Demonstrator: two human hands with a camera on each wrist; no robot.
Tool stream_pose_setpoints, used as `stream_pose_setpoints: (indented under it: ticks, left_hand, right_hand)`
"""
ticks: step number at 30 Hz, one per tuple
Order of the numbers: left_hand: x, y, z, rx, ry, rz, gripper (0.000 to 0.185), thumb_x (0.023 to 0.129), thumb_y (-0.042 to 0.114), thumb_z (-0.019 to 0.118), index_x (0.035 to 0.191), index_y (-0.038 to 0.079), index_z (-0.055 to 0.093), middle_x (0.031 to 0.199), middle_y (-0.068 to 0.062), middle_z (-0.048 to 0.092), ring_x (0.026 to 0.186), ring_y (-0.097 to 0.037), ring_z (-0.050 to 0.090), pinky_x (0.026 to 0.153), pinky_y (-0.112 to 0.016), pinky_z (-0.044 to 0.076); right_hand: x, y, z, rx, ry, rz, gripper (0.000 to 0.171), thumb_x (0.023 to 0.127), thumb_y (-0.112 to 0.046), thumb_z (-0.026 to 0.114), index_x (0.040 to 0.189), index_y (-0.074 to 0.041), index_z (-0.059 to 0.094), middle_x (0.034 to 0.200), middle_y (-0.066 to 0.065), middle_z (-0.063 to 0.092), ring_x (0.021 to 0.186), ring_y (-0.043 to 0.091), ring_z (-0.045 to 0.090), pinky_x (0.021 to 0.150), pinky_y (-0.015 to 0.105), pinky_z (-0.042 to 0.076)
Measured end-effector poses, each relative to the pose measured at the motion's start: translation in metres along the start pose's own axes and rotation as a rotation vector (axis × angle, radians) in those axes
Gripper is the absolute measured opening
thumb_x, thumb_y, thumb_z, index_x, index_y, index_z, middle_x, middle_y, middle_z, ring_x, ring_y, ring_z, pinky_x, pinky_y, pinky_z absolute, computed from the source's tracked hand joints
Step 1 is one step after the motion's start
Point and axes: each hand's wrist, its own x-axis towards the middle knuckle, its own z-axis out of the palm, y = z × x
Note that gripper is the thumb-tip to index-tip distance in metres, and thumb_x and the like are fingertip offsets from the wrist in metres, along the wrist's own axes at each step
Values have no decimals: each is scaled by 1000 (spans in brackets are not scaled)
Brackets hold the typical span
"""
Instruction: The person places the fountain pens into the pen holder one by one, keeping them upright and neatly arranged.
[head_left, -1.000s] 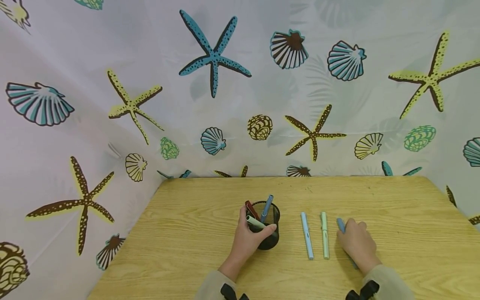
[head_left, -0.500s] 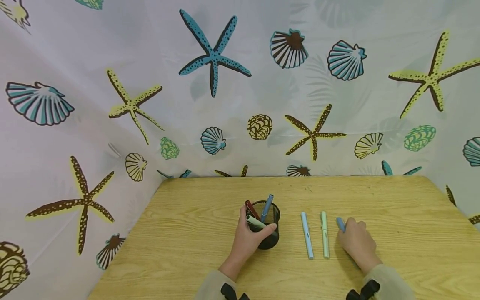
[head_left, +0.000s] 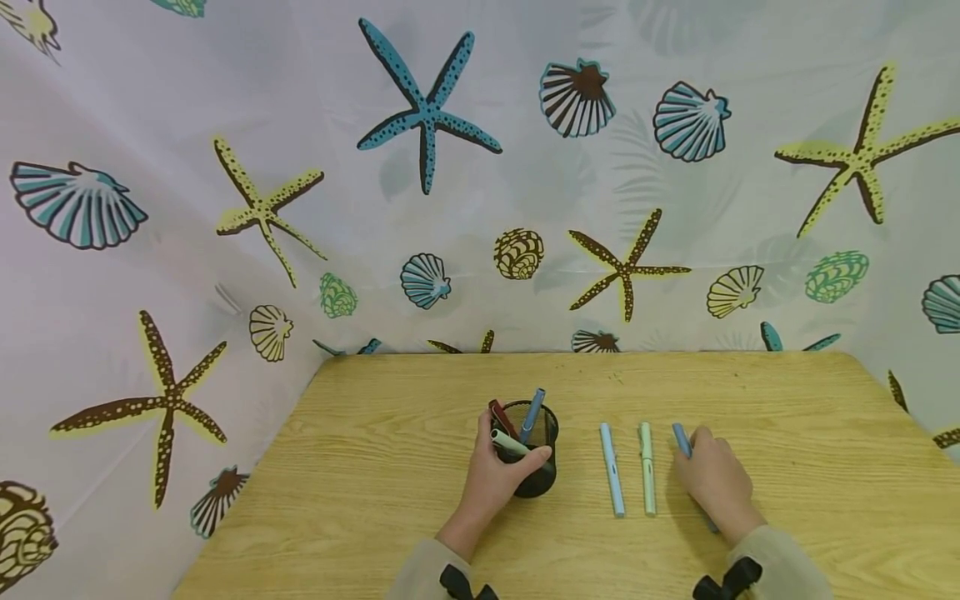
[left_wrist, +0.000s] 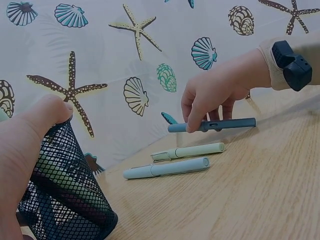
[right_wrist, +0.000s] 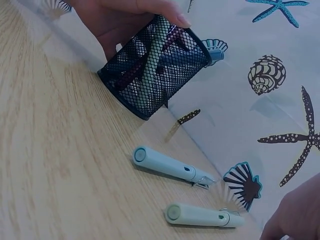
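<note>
Spreading across the lower half of the head view, a pale wooden table (head_left: 375, 500) carried everything, with a seashell-printed curtain (head_left: 225, 125) behind it. Near the lower centre stood a black mesh pen cup (head_left: 542, 467), already holding a few pens, and the left hand (head_left: 491, 483) was curled round its side, thumb over the rim; the cup looked light and stiff, so that grip seemed enough to steady it. Right of the cup lay a light blue pen (head_left: 611, 471) and a pale green pen (head_left: 647, 468), parallel and just apart. At the lower right the right hand (head_left: 716, 483) pinched a grey-blue pen (left_wrist: 212, 125) between thumb and fingertips near one end of its barrel, and the left wrist view showed it lifted just clear of the wood, roughly level. That pen appeared light, rigid and smooth plastic, likely a little slippery, so a hold nearer its middle would probably balance better than one at the end.
</note>
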Motion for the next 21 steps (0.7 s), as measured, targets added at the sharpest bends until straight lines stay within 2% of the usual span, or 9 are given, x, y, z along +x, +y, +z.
stream_pose_setpoints:
  ticks: [8,21]
  left_hand:
    - [1,1,0,-3,2,26,99,74,46,75,148,19,16,142,-14,32,128,-30,34,97,-53,33]
    - [0,1,0,-7,5,23,96,75,44,75,148,22,17,142,-14,32,127,-31,36,97,-53,34]
  right_hand:
    - [0,-6,-5,24,24,-33,27,90,-13,52,103,10,51,70,12,51,54,21,46,44,31,38]
    - [1,-13,-8,72,93,-61,34,92,-15,49,115,10,47,76,15,51,54,20,48,44,31,39]
